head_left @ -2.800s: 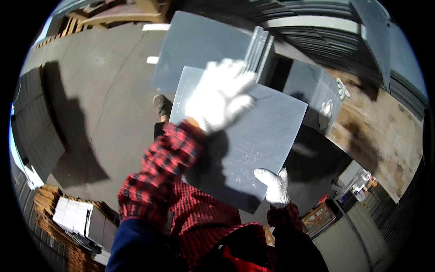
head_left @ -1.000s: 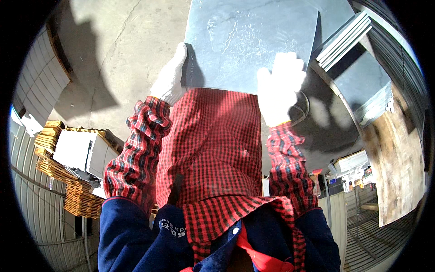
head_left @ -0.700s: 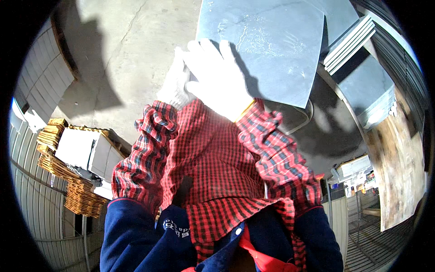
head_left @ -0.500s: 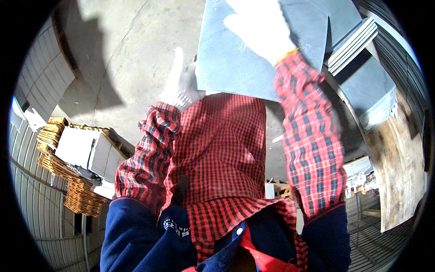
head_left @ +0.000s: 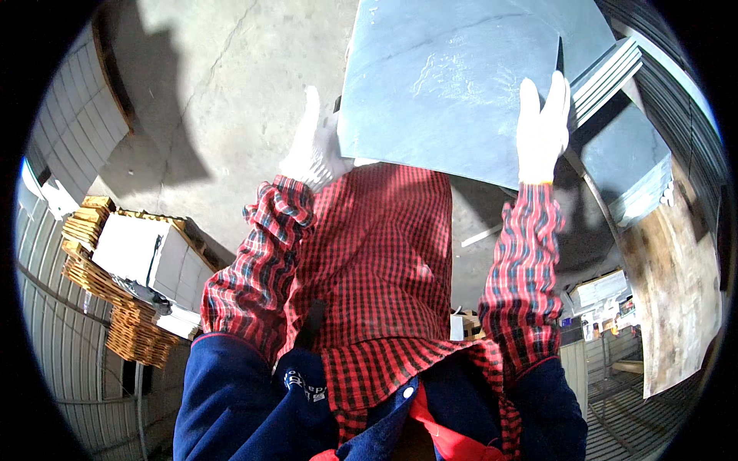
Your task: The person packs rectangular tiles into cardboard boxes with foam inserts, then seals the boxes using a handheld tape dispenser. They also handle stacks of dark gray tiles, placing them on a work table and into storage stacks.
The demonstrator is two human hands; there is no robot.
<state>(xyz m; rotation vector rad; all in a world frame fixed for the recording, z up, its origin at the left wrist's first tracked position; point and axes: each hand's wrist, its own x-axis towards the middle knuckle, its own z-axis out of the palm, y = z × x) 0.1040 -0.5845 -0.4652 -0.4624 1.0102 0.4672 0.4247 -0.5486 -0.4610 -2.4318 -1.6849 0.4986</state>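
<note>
A flat grey slab (head_left: 446, 100) with whitish smudges on its face lies in front of me, its near edge over the top of my checked apron. At its near left corner is my left hand (head_left: 314, 150) in a white glove. The thumb points up, and the fingers curl in at the slab's edge, partly hidden. My right hand (head_left: 543, 127), gloved in white too, lies along the slab's right edge with fingers stretched forward and the thumb apart on the slab's face.
Stacked grey slabs (head_left: 607, 84) stand close on the right, with another slab pile (head_left: 626, 157) and a worn wooden board (head_left: 669, 284) nearer. White blocks (head_left: 146, 250) on wooden pallets (head_left: 142, 330) sit at the left. A pale panel stack (head_left: 73, 100) stands at the far left.
My right hand has come back from over the slab's far part to its right edge, uncovering the smudged face. My left hand has shifted slightly right with the slab's corner.
</note>
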